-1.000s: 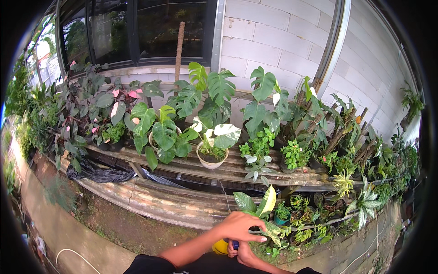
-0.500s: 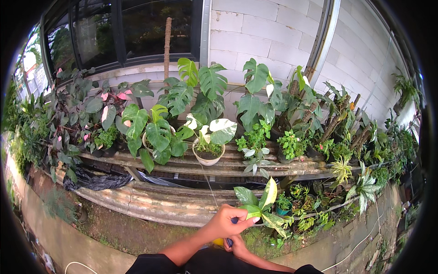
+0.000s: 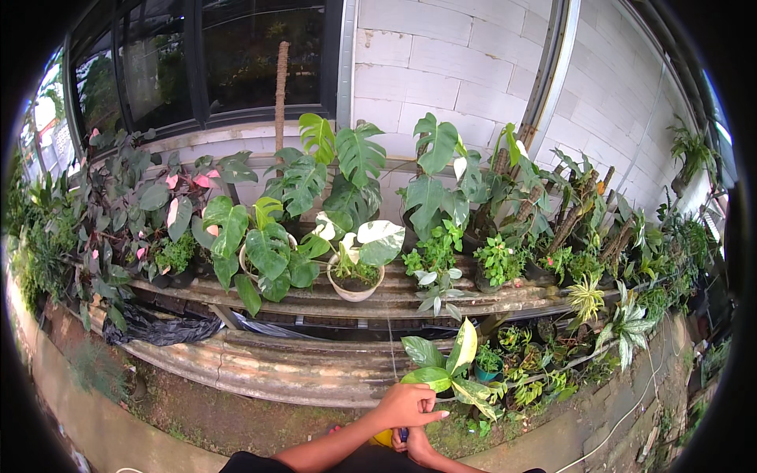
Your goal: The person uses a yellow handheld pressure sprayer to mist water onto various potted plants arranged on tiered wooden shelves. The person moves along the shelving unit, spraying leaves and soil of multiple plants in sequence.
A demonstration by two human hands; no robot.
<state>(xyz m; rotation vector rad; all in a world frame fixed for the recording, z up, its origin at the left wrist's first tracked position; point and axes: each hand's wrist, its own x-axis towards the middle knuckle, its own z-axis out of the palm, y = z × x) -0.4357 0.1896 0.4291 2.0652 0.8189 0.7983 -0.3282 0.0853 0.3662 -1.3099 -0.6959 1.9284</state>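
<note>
Corrugated shelving [image 3: 315,369] is stretching behind a variegated plant [image 3: 460,359], which is spreading just beyond the left hand [image 3: 404,405]. Slanting in from lower left, that hand is holding its fingers bent by the nearest leaf [image 3: 428,377], whether pinching it I cannot tell; below, the right hand [image 3: 419,444] is clasping a blue handle [image 3: 404,434].

Behind the white pot [image 3: 355,295] rises a wall [image 3: 465,59]; left of it, a pink-leaved plant [image 3: 154,197] and black plastic [image 3: 165,328]; right, a teal pot [image 3: 484,374].

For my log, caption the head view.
Left hand by variegated leaves, right hand holding a blue object, before potted plants.
</note>
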